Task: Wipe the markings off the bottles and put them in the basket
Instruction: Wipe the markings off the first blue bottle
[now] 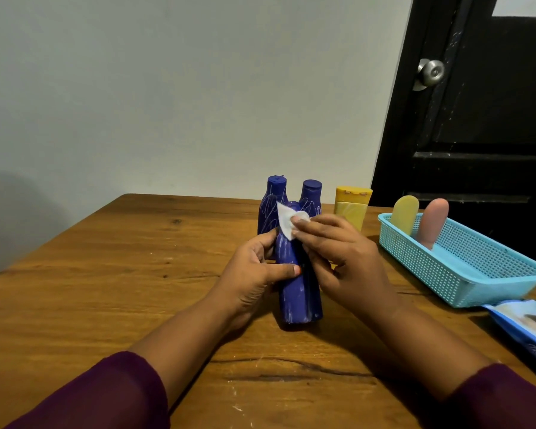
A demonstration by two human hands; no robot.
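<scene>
Nearest us, two purple sleeves (90,394) lead to the hands above the wooden surface (106,289). The left hand (254,274) has its grip curled round the blue bottle (297,292), which stands upright on the surface, thumb across its front. The right hand (344,258) has its grip pinched on a white pad (287,219) held against the bottle's neck. Faint white scribbles show on the lower body, so we judge the wiping unfinished. Behind it stand two scribbled blue bottles (271,205) and a capped yellow bottle (351,205). To the right, the blue basket (430,274) already holds a rounded yellow bottle (404,215) and a pink bottle (433,221), with a wipes packet (529,329) beside it. We see two risks. A hard stroke near the neck could tip the held bottle back into those standing just behind it. The small pad could also slip from the fingertips or merely smear the marks if it is already loaded.
</scene>
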